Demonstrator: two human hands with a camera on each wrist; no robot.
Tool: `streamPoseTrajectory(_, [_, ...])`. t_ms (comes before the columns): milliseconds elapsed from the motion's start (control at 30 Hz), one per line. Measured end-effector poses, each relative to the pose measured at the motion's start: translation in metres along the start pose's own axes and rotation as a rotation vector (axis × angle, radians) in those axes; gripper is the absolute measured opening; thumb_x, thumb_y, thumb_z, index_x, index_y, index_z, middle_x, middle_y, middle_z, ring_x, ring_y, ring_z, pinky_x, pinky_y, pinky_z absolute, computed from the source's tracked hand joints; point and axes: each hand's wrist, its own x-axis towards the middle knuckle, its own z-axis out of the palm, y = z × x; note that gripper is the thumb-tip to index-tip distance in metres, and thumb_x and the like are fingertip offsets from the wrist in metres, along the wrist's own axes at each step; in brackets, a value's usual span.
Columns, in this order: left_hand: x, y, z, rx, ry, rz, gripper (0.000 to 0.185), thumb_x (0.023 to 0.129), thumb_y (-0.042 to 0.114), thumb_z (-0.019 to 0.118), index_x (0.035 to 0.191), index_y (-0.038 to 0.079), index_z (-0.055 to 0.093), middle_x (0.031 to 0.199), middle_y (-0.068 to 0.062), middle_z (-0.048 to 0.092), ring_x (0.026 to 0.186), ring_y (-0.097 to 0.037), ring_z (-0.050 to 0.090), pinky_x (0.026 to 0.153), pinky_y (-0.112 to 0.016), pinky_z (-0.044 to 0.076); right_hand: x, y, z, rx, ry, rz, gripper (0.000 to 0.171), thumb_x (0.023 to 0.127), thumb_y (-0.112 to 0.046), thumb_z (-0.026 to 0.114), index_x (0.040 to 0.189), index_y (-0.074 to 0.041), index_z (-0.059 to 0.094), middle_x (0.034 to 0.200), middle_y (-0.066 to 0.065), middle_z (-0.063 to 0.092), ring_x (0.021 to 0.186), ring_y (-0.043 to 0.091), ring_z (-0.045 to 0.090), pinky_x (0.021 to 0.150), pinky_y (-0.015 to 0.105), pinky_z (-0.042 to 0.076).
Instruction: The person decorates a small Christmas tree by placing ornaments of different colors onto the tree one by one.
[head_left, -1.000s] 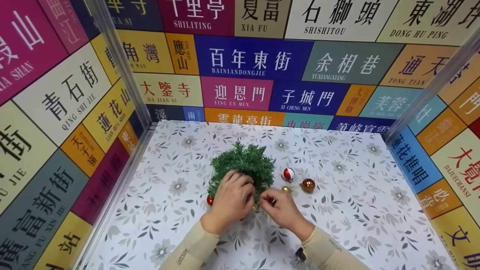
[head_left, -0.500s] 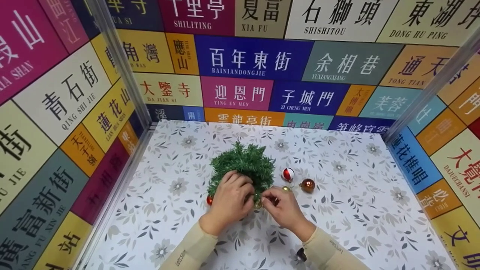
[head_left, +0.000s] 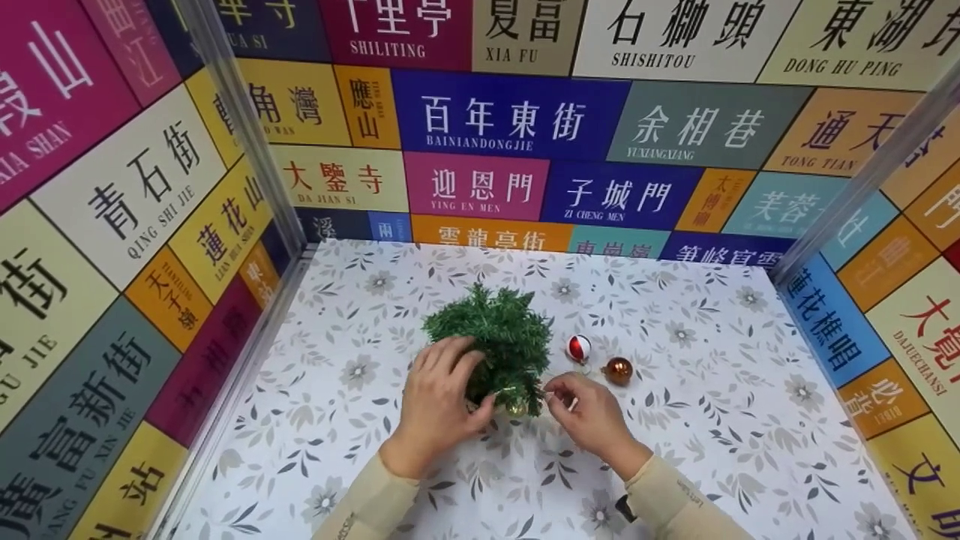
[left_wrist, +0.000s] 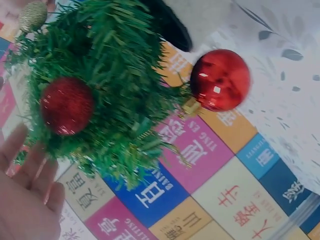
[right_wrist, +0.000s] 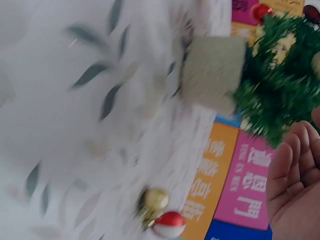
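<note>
A small green artificial Christmas tree (head_left: 491, 330) stands on the table, its grey block base (right_wrist: 212, 72) visible in the right wrist view. My left hand (head_left: 439, 397) is at the tree's left side, thumb spread from the fingers. Beside a front right branch is my right hand (head_left: 589, 412), fingers loosely curled with thumb and forefinger near the branch tip. A gold bauble (head_left: 516, 405) hangs low at the front, between the hands. The left wrist view shows a glittery red bauble (left_wrist: 67, 105), a shiny red bauble (left_wrist: 220, 80) and a gold glitter bauble (left_wrist: 33, 16) on the tree.
Right of the tree lie a red-and-white bauble (head_left: 578, 348) and a brown bauble (head_left: 618, 370). A loose gold bauble (right_wrist: 155, 200) lies beside the red-and-white one. Sign-covered panels (head_left: 502, 112) enclose the flower-patterned table (head_left: 360, 442).
My left hand has drawn back to the left, its thumb and fingers spreading. My right hand has shifted right, away from the gold bauble, which now shows hanging at the tree's front.
</note>
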Motion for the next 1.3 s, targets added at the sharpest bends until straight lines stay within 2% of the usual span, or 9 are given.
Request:
streamPoseTrajectory(100, [-0.005, -0.006, -0.001, 0.034, -0.029, -0.037, 0.069, 0.07, 0.043, 0.082, 0.127, 0.009, 0.062, 0.142, -0.013, 0.052, 0.131, -0.033, 0.047, 0.107, -0.05, 0.036, -0.003, 0.012, -0.005, -0.087, -0.016, 0.044, 0.015, 0.087, -0.012, 0.071, 0.1, -0.017, 0.07, 0.085, -0.014, 0.061, 0.074, 0.011, 0.061, 0.06, 0.028, 0.05])
streamPoseTrajectory(200, [-0.009, -0.01, -0.001, 0.051, -0.086, -0.064, 0.079, 0.071, 0.046, 0.083, 0.137, 0.01, 0.057, 0.15, -0.013, 0.044, 0.137, -0.033, 0.041, 0.108, -0.05, 0.034, -0.007, 0.022, -0.01, -0.157, -0.04, 0.076, 0.017, 0.088, -0.015, 0.07, 0.104, -0.017, 0.07, 0.09, -0.008, 0.064, 0.078, 0.016, 0.063, 0.063, 0.033, 0.051])
streamPoseTrajectory(400, [-0.012, -0.013, -0.002, 0.065, -0.181, -0.092, 0.081, 0.075, 0.045, 0.083, 0.142, 0.011, 0.053, 0.156, -0.012, 0.038, 0.142, -0.03, 0.035, 0.111, -0.05, 0.031, -0.014, 0.038, -0.016, -0.217, -0.085, 0.133, 0.024, 0.089, -0.02, 0.07, 0.113, -0.018, 0.069, 0.099, -0.002, 0.065, 0.086, 0.023, 0.065, 0.065, 0.039, 0.051])
streamPoseTrajectory(567, [-0.012, -0.014, -0.001, 0.069, -0.2, -0.097, 0.077, 0.077, 0.041, 0.082, 0.141, 0.01, 0.055, 0.156, -0.012, 0.038, 0.141, -0.028, 0.036, 0.113, -0.048, 0.029, -0.018, 0.05, -0.019, -0.242, -0.108, 0.164, 0.031, 0.087, -0.021, 0.072, 0.118, -0.02, 0.068, 0.106, 0.002, 0.066, 0.088, 0.024, 0.064, 0.065, 0.04, 0.051])
streamPoseTrajectory(800, [-0.011, -0.015, 0.001, 0.081, -0.205, -0.089, 0.072, 0.078, 0.037, 0.082, 0.14, 0.01, 0.056, 0.156, -0.011, 0.037, 0.14, -0.028, 0.037, 0.113, -0.046, 0.028, -0.017, 0.066, -0.024, -0.34, -0.108, 0.24, 0.032, 0.087, -0.022, 0.073, 0.117, -0.015, 0.067, 0.106, -0.001, 0.062, 0.087, 0.02, 0.063, 0.069, 0.042, 0.052])
streamPoseTrajectory(1000, [-0.011, -0.016, 0.0, 0.09, -0.205, -0.089, 0.072, 0.077, 0.037, 0.082, 0.139, 0.009, 0.056, 0.156, -0.012, 0.038, 0.139, -0.029, 0.039, 0.114, -0.045, 0.028, -0.004, 0.074, -0.018, -0.406, -0.111, 0.206, 0.037, 0.084, -0.022, 0.073, 0.119, -0.014, 0.066, 0.112, 0.003, 0.063, 0.099, 0.025, 0.061, 0.073, 0.048, 0.052])
streamPoseTrajectory(1167, [-0.011, -0.017, 0.002, 0.094, -0.191, -0.073, 0.073, 0.076, 0.036, 0.083, 0.137, 0.008, 0.057, 0.154, -0.013, 0.04, 0.137, -0.03, 0.042, 0.112, -0.046, 0.03, 0.007, 0.078, -0.007, -0.459, -0.105, 0.089, 0.042, 0.08, -0.021, 0.077, 0.12, -0.011, 0.067, 0.113, 0.005, 0.064, 0.102, 0.029, 0.059, 0.078, 0.049, 0.052])
streamPoseTrajectory(1300, [-0.011, -0.017, 0.002, 0.103, -0.178, -0.06, 0.072, 0.074, 0.035, 0.084, 0.136, 0.007, 0.058, 0.153, -0.013, 0.042, 0.135, -0.03, 0.044, 0.111, -0.047, 0.032, 0.012, 0.084, 0.003, -0.501, -0.101, 0.03, 0.038, 0.081, -0.022, 0.079, 0.116, -0.01, 0.068, 0.108, 0.007, 0.066, 0.099, 0.031, 0.059, 0.083, 0.049, 0.049])
